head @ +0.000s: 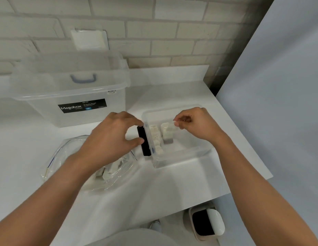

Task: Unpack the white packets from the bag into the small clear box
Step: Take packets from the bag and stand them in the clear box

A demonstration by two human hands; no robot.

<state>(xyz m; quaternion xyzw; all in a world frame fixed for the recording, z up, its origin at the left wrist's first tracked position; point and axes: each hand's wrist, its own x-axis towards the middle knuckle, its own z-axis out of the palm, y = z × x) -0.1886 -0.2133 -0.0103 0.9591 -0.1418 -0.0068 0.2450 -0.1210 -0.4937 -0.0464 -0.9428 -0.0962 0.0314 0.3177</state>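
- White packets stand in a row inside the small clear box, along its left wall; a few more stand just beside them, nearer the middle of the box.
- The right hand is above the box, and its fingers are pinched together on the top edge of one thin packet, which touches the group in the middle.
- The left hand is at the left side of the box; its thumb and fingers are curled around the black clip on the wall, but how tightly they press it I cannot tell.
- The bag, clear plastic, lies on the white table to the left of the box, partly under the left forearm, with some packets inside.
- A large clear storage box with a black label stands behind, near the brick wall.
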